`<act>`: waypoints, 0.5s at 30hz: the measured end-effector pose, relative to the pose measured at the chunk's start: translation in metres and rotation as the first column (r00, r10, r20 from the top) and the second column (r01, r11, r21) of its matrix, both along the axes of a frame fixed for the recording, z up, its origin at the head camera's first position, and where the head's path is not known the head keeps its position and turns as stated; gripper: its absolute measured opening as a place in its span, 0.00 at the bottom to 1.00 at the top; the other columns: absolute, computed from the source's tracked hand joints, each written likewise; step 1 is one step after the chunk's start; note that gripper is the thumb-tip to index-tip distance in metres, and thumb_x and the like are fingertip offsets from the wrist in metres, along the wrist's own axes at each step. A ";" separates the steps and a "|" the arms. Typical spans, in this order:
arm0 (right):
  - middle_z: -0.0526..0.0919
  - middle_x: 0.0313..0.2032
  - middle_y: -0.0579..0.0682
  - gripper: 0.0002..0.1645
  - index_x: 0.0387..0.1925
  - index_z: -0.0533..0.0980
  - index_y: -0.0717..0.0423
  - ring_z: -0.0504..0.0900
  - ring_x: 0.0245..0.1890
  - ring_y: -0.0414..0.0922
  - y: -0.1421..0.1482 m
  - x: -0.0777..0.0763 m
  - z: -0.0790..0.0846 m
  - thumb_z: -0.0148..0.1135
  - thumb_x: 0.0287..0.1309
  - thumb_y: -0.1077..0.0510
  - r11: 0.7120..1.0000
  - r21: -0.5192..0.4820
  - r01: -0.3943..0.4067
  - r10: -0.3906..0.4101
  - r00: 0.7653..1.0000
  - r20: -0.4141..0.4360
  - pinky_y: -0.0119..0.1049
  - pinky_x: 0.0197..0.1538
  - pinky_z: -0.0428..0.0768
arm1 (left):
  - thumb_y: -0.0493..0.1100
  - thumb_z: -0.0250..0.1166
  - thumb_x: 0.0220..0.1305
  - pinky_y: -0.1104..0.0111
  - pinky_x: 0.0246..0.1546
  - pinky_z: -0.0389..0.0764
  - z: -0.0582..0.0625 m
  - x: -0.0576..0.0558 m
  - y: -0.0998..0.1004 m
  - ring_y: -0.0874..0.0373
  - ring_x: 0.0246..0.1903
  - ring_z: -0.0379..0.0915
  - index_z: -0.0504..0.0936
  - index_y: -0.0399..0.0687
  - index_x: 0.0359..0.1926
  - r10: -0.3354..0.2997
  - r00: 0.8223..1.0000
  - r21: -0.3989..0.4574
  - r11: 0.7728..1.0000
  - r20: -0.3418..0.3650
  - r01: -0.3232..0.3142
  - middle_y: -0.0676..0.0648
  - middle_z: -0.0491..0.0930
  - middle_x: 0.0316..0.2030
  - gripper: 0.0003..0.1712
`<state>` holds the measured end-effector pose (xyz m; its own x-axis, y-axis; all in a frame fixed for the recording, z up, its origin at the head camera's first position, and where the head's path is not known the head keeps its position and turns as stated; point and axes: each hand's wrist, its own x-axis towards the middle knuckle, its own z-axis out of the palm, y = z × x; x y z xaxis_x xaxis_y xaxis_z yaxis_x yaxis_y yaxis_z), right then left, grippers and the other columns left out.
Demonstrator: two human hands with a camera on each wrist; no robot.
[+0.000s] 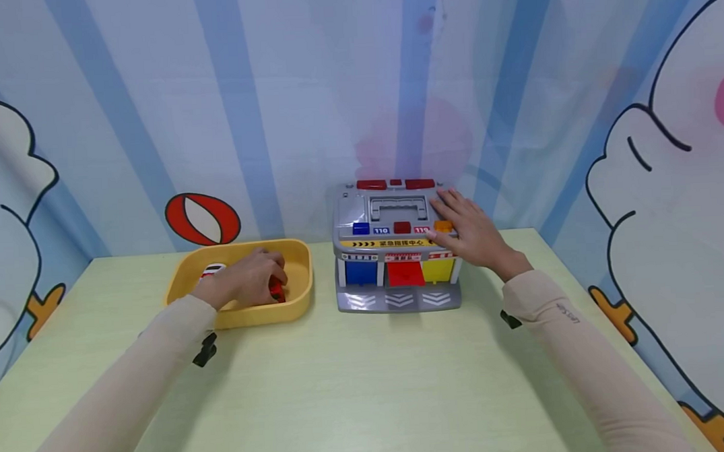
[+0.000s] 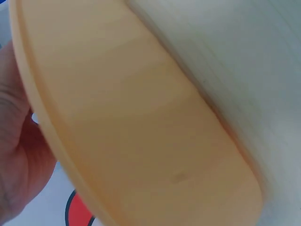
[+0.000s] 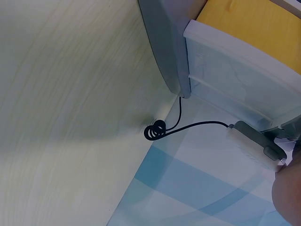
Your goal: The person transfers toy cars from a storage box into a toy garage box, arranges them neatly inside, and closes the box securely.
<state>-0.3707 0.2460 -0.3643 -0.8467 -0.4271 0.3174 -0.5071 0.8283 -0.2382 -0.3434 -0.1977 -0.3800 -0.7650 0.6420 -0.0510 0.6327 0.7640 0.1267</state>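
My left hand (image 1: 252, 278) reaches into a yellow tray (image 1: 301, 309), its curled fingers gripping a small red toy car (image 1: 276, 290) that they mostly cover. Behind that wrist in the tray lies a white toy with red marks (image 1: 212, 269), partly hidden. With fingers spread, my right hand (image 1: 471, 231) rests on the right side of the roof of a grey toy garage (image 1: 352, 209). The garage has a blue door (image 1: 361, 273), a red door (image 1: 405, 273) tilted outward and a yellow door (image 1: 438, 270). In the left wrist view, the tray's wall (image 2: 131, 103) hides the fingertips.
Both tray and garage stand near the back of the pale table (image 1: 345, 395), before a striped curtain (image 1: 308, 107). In the right wrist view, a coiled black cord (image 3: 155, 130) runs beside the garage to a small grey piece (image 3: 256, 139).
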 end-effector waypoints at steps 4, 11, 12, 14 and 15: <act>0.46 0.80 0.53 0.51 0.79 0.50 0.49 0.39 0.81 0.55 0.000 0.000 -0.001 0.47 0.65 0.27 1.000 -0.002 -0.003 0.003 1.000 -0.004 0.60 0.79 0.42 | 0.51 0.77 0.52 0.58 0.49 0.72 0.006 0.001 -0.002 0.48 0.48 0.69 0.89 0.48 0.43 -0.007 1.000 -0.013 1.000 -0.011 0.007 0.44 0.79 0.48 0.19; 0.46 0.80 0.53 0.51 0.79 0.51 0.49 0.40 0.81 0.56 0.000 0.001 -0.001 0.47 0.65 0.28 1.000 -0.009 -0.005 0.005 1.000 -0.004 0.60 0.79 0.42 | 0.47 0.76 0.53 0.58 0.49 0.75 0.019 0.004 -0.004 0.45 0.52 0.66 0.89 0.48 0.44 0.029 1.000 -0.047 0.998 0.000 -0.029 0.43 0.78 0.52 0.17; 0.46 0.80 0.53 0.51 0.79 0.51 0.49 0.40 0.81 0.56 0.000 0.001 -0.001 0.47 0.65 0.28 1.000 -0.011 -0.005 0.005 1.000 -0.004 0.60 0.78 0.43 | 0.48 0.76 0.53 0.58 0.49 0.76 0.022 0.004 -0.003 0.45 0.53 0.66 0.89 0.49 0.44 0.040 0.999 -0.050 0.998 0.004 -0.040 0.43 0.78 0.53 0.17; 0.46 0.80 0.53 0.51 0.79 0.51 0.49 0.40 0.81 0.56 0.000 0.001 -0.001 0.47 0.65 0.28 1.000 -0.012 -0.005 0.005 1.000 -0.004 0.61 0.78 0.42 | 0.48 0.76 0.52 0.58 0.49 0.77 0.026 0.005 -0.002 0.44 0.53 0.66 0.89 0.48 0.45 0.056 0.998 -0.048 0.997 0.009 -0.056 0.42 0.77 0.54 0.19; 0.46 0.80 0.53 0.51 0.79 0.51 0.49 0.40 0.81 0.56 0.000 0.000 -0.002 0.47 0.65 0.27 1.000 -0.013 -0.005 0.005 1.000 -0.003 0.61 0.78 0.42 | 0.48 0.77 0.52 0.57 0.49 0.78 0.028 0.005 -0.002 0.44 0.53 0.66 0.89 0.47 0.46 0.065 0.998 -0.045 0.997 0.011 -0.064 0.41 0.77 0.55 0.20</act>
